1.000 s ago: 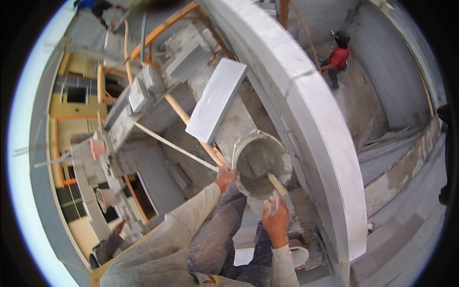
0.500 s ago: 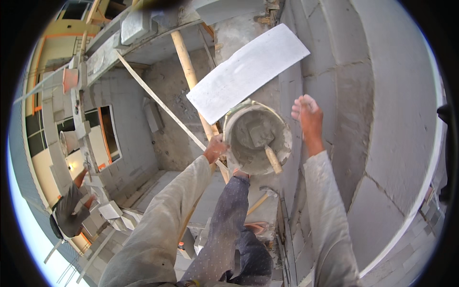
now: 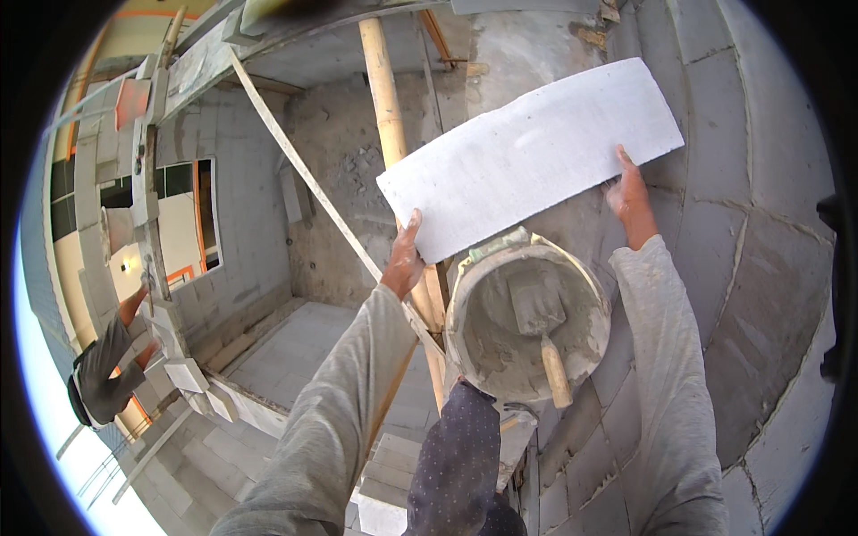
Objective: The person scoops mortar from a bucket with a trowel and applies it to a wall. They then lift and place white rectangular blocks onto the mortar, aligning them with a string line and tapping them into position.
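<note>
Gripping a long, pale lightweight-concrete block [image 3: 536, 147] near its two ends, the hands are set wide apart, probably so that neither end dips. The block lies slantwise just beyond the mortar bucket [image 3: 601, 313], its left end crossing over a bamboo pole [image 3: 382, 89]; whether it is lifted or rests on something beneath, I cannot tell.

The left hand [image 3: 404, 259] has its thumb up against the block's near left corner, with the other fingers hidden underneath. The right hand [image 3: 631, 196] presses its thumb onto the upper face near the right end, its remaining fingers curled below the near edge and only partly visible. Both grips open just as far as the block's thickness seems to demand, thumb above to steady and fingers below to bear weight.

Inside the bucket a trowel [image 3: 556, 371] stands with its blade in the grey mortar [image 3: 500, 344] and its wooden handle leaning over the near rim, which likely keeps the grip clean and both hands free. The bucket sits just beyond the person's trousered knee [image 3: 456, 447], within easy reach.
</note>
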`<state>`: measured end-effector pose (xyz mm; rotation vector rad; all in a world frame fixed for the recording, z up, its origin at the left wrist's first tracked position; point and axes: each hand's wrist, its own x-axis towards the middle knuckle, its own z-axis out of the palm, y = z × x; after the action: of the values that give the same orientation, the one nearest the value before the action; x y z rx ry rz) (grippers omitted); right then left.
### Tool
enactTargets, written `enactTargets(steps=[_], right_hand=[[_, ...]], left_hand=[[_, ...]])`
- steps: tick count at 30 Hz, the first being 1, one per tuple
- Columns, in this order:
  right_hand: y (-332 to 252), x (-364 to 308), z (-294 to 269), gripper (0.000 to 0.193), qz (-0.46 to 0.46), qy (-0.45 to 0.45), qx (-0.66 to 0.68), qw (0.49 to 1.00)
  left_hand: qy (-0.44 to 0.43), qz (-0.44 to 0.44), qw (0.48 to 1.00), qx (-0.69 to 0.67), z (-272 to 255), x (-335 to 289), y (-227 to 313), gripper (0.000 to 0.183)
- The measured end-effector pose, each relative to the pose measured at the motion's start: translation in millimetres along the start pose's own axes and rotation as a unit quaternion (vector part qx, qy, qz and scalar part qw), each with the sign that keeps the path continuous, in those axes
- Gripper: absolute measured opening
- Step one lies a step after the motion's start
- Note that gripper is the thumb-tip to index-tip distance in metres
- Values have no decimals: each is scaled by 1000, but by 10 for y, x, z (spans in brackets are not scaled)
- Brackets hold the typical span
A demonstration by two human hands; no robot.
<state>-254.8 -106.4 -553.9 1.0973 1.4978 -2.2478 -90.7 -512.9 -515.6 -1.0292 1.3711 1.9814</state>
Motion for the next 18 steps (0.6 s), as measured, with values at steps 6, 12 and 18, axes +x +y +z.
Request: enactTargets(steps=[6, 12, 18], right_hand=[[-415, -447, 242, 95, 30, 53, -88, 994], [-1312, -1154, 1209, 113, -346, 142, -775, 510], [-1264, -1165, 1555, 95, -414, -87, -868, 259]], left_hand=[[49, -2, 998, -29, 145, -137, 233, 76], [134, -175, 975, -17, 199, -421, 1350, 58], [140, -207, 956, -156, 301, -568, 1393, 48]])
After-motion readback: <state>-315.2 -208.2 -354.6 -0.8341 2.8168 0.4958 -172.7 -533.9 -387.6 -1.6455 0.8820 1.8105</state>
